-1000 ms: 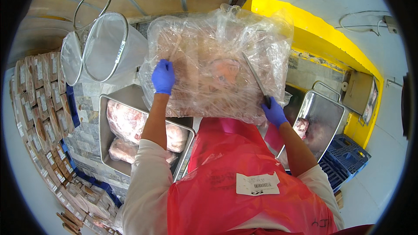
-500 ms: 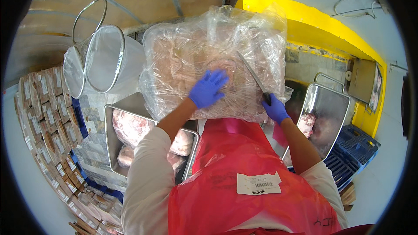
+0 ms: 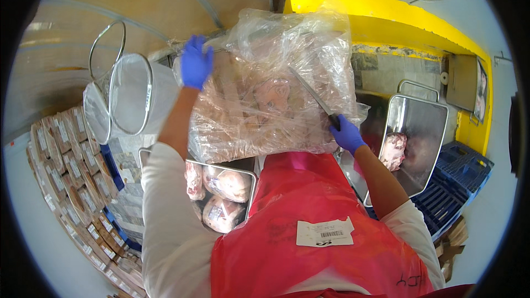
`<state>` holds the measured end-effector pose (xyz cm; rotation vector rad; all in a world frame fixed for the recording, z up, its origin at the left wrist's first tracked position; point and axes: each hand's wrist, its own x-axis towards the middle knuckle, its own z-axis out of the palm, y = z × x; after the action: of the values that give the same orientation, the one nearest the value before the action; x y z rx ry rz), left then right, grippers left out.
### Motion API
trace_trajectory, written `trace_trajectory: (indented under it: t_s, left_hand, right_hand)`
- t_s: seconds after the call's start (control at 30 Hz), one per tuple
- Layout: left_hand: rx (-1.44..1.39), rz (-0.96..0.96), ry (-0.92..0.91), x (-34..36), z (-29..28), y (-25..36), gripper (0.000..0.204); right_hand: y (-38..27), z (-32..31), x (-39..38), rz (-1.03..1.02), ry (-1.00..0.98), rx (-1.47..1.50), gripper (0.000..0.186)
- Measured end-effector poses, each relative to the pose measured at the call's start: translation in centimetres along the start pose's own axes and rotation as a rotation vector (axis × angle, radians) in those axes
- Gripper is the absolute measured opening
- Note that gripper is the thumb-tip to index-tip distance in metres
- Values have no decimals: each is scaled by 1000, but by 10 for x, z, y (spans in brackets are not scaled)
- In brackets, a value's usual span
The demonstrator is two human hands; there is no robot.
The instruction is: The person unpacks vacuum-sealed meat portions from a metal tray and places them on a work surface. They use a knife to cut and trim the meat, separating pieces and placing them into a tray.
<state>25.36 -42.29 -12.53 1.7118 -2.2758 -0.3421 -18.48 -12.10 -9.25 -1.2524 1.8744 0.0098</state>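
A large box or block under crinkled clear plastic sheeting [image 3: 232, 127] lies in front of me, with something pinkish showing near its middle. My right hand [image 3: 349, 134], in a blue glove, is closed round the black handle of a long knife [image 3: 312, 92]. The blade points up and to the left over the plastic. My left hand [image 3: 196, 63], also gloved in blue, is at the far left part of the sheeting with its fingers stretched out, holding nothing I can see. Whether it touches the plastic I cannot tell.
Metal tubs flank me: the left tub [image 3: 253, 187] holds several pieces of meat, the right tub [image 3: 428, 149] a meat piece [image 3: 393, 152]. Ring-framed clear bags [image 3: 130, 94] stand at the left, before stacked cartons [image 3: 72, 154]. Blue pallets [image 3: 455, 171] and a yellow barrier [image 3: 386, 19] are rightward.
My left hand has moved from the middle of the plastic to its far left edge. My right hand still holds the knife in nearly the same place. The view has shifted slightly.
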Motion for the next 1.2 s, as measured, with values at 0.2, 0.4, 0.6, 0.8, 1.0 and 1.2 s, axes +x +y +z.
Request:
trace_trajectory:
  t_s: [0.2, 0.4, 0.6, 0.8, 1.0, 1.2]
  left_hand:
    - [126, 563, -86, -50, 52, 115, 57]
    - [-58, 66, -687, 83, 62, 125, 64]
    - [97, -11, -475, 156, 129, 43, 56]
    - [-321, -82, 65, 155, 63, 169, 41]
    - [-131, 714, -103, 81, 126, 328, 66]
    - [20, 189, -703, 176, 165, 284, 67]
  right_hand:
    - [9, 6, 1, -26, 31, -40, 46]
    - [12, 9, -1, -26, 29, -30, 43]
    - [10, 7, 0, -39, 44, -49, 38]
    - [6, 4, -3, -32, 51, 17, 36]
    - [9, 5, -6, -11, 46, 46, 34]
    - [7, 2, -8, -25, 59, 80, 33]
